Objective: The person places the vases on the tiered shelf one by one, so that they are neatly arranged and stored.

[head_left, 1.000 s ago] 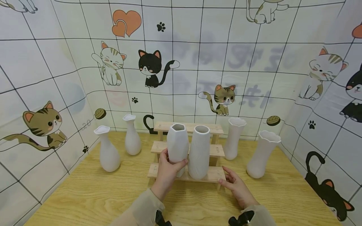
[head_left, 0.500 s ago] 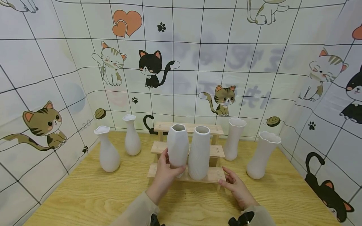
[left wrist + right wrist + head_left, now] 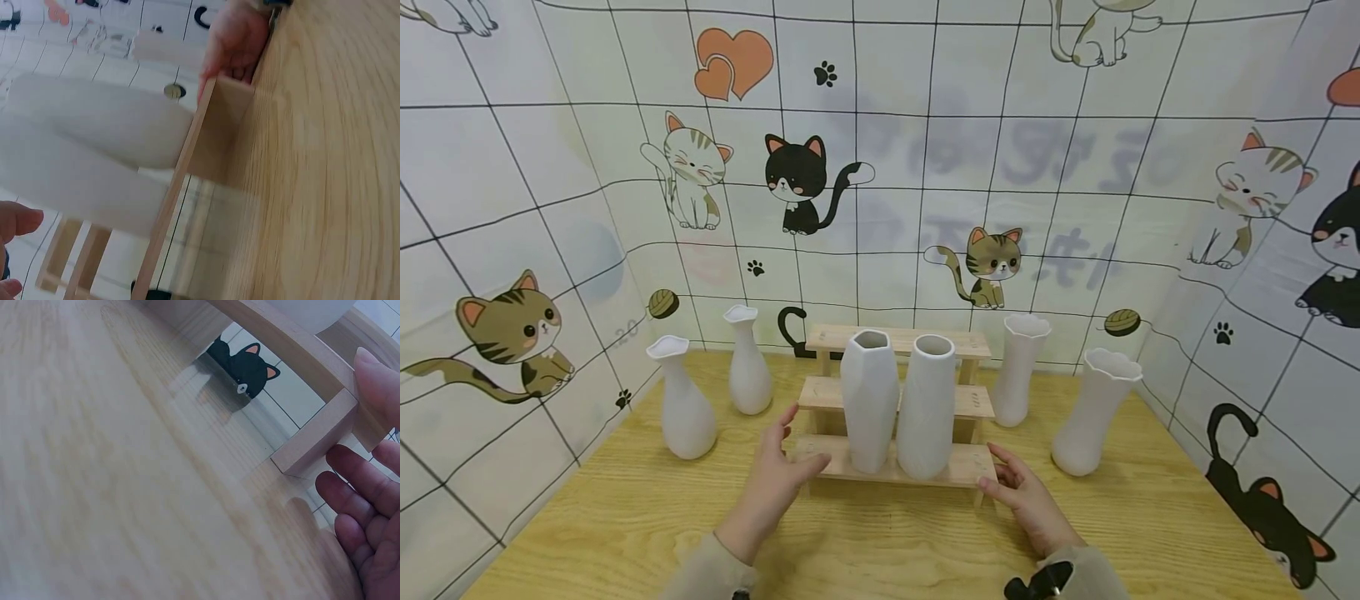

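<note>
Head view: the faceted vase (image 3: pixel 870 408) stands, its placing apparently done, on the bottom shelf (image 3: pixel 973 464) of the wooden stand (image 3: pixel 974 402), the left hand (image 3: pixel 771 479) wide-fingered and empty at its eight o'clock; left wrist: thumb (image 3: pixel 24 220) clear of it; right wrist: the right hand (image 3: pixel 369 506), at three o'clock, grips the stand, steadiness the next reach likely needs.

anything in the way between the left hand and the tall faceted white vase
Nothing visible stands between the left hand and the tall faceted white vase; the pale wooden bottom shelf runs beneath it, and the round-mouthed white vase stands on its far side.
</note>
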Action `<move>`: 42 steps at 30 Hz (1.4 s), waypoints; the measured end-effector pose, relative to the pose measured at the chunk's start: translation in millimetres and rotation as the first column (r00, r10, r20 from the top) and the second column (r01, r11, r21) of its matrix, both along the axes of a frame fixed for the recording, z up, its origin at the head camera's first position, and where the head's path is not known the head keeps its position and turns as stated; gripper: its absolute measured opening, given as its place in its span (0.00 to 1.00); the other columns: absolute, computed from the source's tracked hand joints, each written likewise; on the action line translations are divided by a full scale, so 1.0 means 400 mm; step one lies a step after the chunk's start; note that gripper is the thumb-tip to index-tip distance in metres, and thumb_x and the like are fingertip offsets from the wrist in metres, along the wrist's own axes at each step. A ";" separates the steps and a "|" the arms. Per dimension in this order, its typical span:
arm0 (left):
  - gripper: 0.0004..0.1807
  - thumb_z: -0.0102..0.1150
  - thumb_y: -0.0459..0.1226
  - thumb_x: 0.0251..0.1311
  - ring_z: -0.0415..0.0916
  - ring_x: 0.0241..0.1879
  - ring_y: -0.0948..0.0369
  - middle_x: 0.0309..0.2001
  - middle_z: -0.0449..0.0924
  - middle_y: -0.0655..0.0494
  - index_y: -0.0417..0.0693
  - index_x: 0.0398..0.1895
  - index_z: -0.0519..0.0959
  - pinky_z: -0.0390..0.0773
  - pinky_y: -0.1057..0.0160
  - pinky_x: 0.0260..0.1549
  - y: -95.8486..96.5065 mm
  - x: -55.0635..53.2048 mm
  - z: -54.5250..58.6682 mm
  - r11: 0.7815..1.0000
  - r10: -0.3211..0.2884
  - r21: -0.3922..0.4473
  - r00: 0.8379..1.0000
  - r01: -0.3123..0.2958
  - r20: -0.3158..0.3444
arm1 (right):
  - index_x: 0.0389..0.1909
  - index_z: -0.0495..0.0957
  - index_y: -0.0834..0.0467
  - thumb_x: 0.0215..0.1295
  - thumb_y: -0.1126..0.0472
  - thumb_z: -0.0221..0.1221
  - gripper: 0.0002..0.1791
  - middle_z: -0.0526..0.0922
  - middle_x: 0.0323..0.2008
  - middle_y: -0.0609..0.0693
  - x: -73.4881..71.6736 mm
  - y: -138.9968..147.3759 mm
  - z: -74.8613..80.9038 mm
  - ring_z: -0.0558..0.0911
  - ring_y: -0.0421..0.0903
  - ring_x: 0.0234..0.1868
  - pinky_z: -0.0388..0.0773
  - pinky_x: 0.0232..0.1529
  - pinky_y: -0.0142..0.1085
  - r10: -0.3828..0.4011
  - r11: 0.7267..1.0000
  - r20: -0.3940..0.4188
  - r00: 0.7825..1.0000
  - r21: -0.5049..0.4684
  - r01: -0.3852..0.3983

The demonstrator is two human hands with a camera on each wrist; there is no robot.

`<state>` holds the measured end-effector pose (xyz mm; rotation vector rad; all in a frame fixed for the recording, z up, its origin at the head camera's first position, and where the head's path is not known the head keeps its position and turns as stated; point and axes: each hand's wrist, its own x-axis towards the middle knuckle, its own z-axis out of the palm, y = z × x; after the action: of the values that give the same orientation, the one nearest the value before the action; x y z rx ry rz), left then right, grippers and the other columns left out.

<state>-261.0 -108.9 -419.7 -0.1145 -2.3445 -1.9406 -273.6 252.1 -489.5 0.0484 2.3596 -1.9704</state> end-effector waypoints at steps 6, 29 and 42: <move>0.42 0.64 0.38 0.61 0.47 0.69 0.47 0.70 0.50 0.41 0.45 0.74 0.52 0.50 0.44 0.66 -0.097 -0.017 -0.009 0.991 0.131 0.004 0.991 -0.130 -0.039 | 0.73 0.57 0.56 0.65 0.58 0.62 0.38 0.74 0.57 0.59 -0.003 -0.003 0.000 0.73 0.50 0.54 0.65 0.57 0.49 -0.006 1.000 -0.003 1.000 -0.002 0.006; 0.49 0.67 0.46 0.56 0.39 0.70 0.58 0.72 0.40 0.53 0.56 0.75 0.47 0.44 0.57 0.68 -0.284 -0.064 -0.029 0.710 0.663 0.315 0.749 -0.630 0.003 | 0.73 0.56 0.56 0.64 0.57 0.63 0.39 0.73 0.58 0.59 -0.001 0.000 0.000 0.73 0.51 0.56 0.65 0.57 0.49 -0.009 1.000 0.003 1.000 0.005 0.009; 0.59 0.69 0.48 0.54 0.40 0.72 0.42 0.75 0.34 0.42 0.48 0.77 0.36 0.52 0.41 0.65 -0.326 -0.142 -0.059 0.827 0.533 0.153 0.841 -0.542 0.099 | 0.72 0.57 0.56 0.64 0.57 0.63 0.38 0.74 0.57 0.59 0.002 0.000 0.005 0.73 0.51 0.55 0.66 0.56 0.47 -0.013 1.000 -0.003 1.000 0.018 0.013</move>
<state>-317.6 -239.1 -443.5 0.5597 -1.9223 -1.8448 -272.9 252.0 -487.5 0.0617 2.3850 -1.9559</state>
